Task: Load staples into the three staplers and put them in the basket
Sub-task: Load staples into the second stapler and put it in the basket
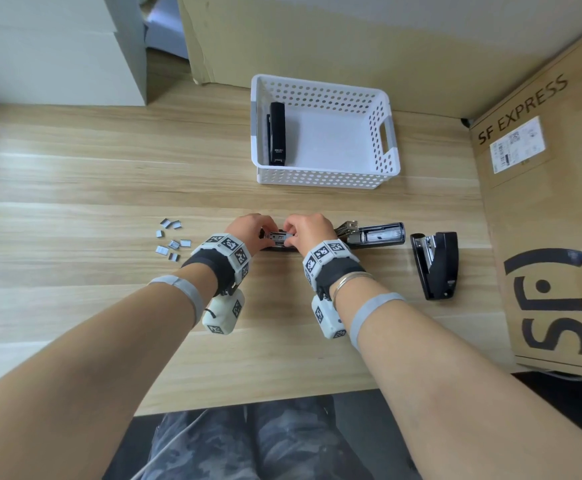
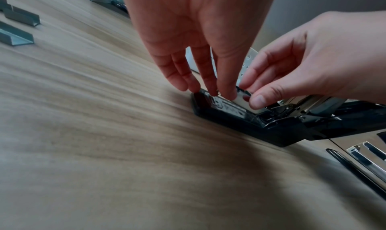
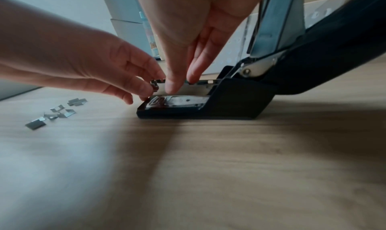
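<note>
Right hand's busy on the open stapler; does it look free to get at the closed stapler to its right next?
Probably yes. The closed stapler lies alone on the table, nothing over it. The right hand must first release the open stapler.

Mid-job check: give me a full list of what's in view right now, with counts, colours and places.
White perforated plastic basket: one, far centre of the table.
Closed black stapler: one, inside the basket, along its left wall.
Opened black stapler: one, centre of the table, lid swung open to the right, under both hands.
Third black stapler: one, on the table right of the opened one.
Loose silver staple strips: about ten, scattered left of the hands.
Light wooden table: one.
Brown cardboard boxes: right side and behind the basket.
Left hand: fingertips at the magazine's front end.
Right hand: pinching at the magazine.
</note>
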Demonstrator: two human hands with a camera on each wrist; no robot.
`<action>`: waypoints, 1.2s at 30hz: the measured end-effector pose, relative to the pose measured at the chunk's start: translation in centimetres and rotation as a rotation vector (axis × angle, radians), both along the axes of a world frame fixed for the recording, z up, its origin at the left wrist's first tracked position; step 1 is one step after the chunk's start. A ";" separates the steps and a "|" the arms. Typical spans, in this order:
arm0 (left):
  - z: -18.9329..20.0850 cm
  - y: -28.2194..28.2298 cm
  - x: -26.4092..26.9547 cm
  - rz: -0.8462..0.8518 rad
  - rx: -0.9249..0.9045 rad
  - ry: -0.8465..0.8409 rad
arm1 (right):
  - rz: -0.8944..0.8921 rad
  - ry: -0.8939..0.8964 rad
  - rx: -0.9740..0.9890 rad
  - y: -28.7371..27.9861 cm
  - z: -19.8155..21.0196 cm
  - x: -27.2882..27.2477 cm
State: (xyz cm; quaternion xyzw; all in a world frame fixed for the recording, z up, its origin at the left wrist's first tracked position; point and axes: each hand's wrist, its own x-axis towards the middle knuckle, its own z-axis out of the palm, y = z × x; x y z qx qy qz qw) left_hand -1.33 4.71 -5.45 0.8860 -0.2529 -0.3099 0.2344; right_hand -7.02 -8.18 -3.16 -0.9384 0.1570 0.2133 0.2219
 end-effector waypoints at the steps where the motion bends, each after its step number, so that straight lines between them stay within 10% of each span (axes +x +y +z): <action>1: 0.0 0.0 0.0 0.002 -0.001 -0.001 | 0.006 0.014 0.001 -0.1 0.1 0.1; 24: 0.3 2.0 1.0 0.024 0.037 -0.026 | -0.074 0.070 -0.114 0.7 2.4 1.4; 36: -0.2 10.2 3.1 0.053 0.368 -0.132 | -0.101 0.021 -0.082 1.6 2.1 1.4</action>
